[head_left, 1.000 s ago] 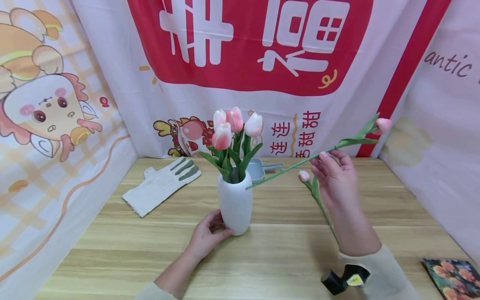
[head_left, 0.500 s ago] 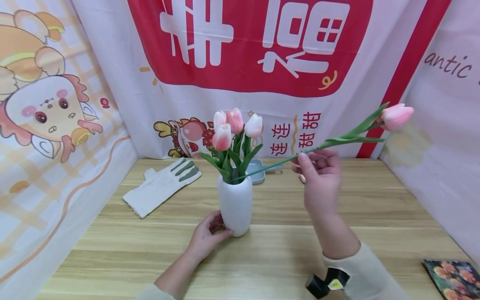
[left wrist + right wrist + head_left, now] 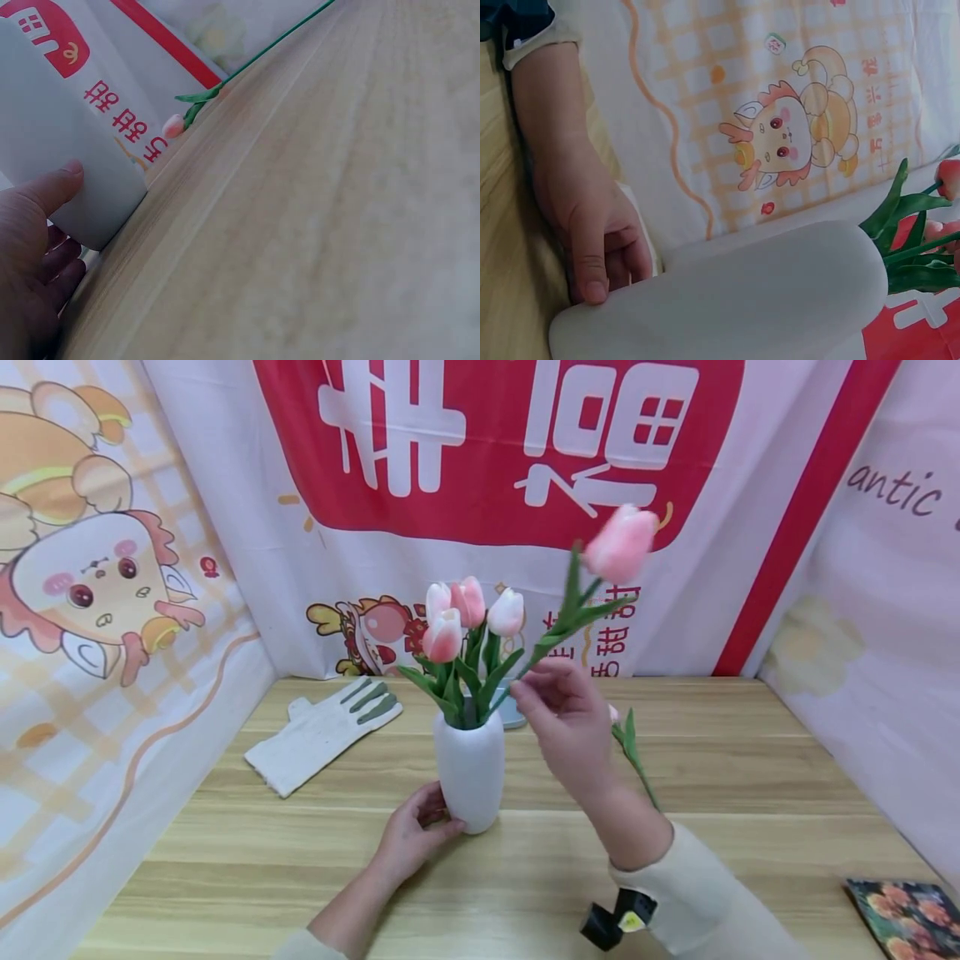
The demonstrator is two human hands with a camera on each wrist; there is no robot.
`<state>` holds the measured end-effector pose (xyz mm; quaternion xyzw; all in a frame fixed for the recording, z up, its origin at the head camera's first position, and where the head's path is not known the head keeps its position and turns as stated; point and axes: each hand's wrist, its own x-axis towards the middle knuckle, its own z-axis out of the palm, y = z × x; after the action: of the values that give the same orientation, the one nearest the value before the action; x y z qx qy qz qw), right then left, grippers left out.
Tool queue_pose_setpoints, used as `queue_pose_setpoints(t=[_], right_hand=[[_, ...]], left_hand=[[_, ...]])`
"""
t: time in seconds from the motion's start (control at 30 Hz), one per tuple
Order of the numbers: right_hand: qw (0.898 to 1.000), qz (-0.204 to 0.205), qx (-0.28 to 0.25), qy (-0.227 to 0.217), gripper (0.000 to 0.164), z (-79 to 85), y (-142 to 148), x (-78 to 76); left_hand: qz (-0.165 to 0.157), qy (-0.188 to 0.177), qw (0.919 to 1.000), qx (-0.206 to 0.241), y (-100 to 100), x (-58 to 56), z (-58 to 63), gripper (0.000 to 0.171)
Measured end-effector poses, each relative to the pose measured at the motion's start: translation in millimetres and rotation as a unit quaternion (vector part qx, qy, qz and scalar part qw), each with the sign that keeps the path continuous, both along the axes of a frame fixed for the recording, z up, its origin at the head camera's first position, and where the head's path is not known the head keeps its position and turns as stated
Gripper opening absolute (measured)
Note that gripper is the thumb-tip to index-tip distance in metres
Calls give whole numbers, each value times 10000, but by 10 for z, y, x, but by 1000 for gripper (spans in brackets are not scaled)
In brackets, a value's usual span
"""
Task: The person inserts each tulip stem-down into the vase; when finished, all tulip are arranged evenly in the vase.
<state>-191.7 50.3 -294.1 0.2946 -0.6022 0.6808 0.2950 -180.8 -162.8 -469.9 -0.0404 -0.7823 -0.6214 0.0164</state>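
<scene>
A white vase (image 3: 470, 777) stands upright on the wooden table, with several pink-and-white tulips (image 3: 442, 635) in its mouth. My left hand (image 3: 414, 831) holds the vase low on its left side, its thumb (image 3: 64, 184) pressed on the wall in the left wrist view. Between thumb and fingers, my right hand (image 3: 570, 722) pinches the stem of another pink tulip (image 3: 621, 545). That tulip leans up to the right, its lower stem at the vase's mouth among the leaves. The right wrist view shows the vase (image 3: 727, 300) and the left hand (image 3: 592, 225), not the right hand.
One more tulip (image 3: 633, 752) lies on the table, partly behind the right forearm. A white glove (image 3: 322, 739) with grey-green fingers lies at the left. Behind the vase sits a pale blue dish (image 3: 512, 717). A flower-printed card (image 3: 911, 914) lies near the right edge.
My right hand has moved left to the vase, bringing the tulip from a low slant to a steeper tilt, its stem end into the mouth. The left hand has stayed on the vase.
</scene>
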Motion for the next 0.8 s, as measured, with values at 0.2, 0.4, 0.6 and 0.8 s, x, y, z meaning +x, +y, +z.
queue_pose_setpoints(t=[0.2,0.4,0.6,0.8], right_hand=[[9938,-239,1024,-350,20,-78,-157,-10],[9826,-273,1696,-701,19,-132,-219,-26],[9753,-375,2042,-758,18,-142,-234,-44],[9726,-458,2125,-824,23,-140,-229,-42]], left_hand=[[-18,13,10000,24,-6,-7,-13,57],[-19,60,10000,8,-8,-12,-14,58],[-14,26,10000,-25,-5,-10,-10,58],[5,-1,10000,-11,-10,-17,-18,57]])
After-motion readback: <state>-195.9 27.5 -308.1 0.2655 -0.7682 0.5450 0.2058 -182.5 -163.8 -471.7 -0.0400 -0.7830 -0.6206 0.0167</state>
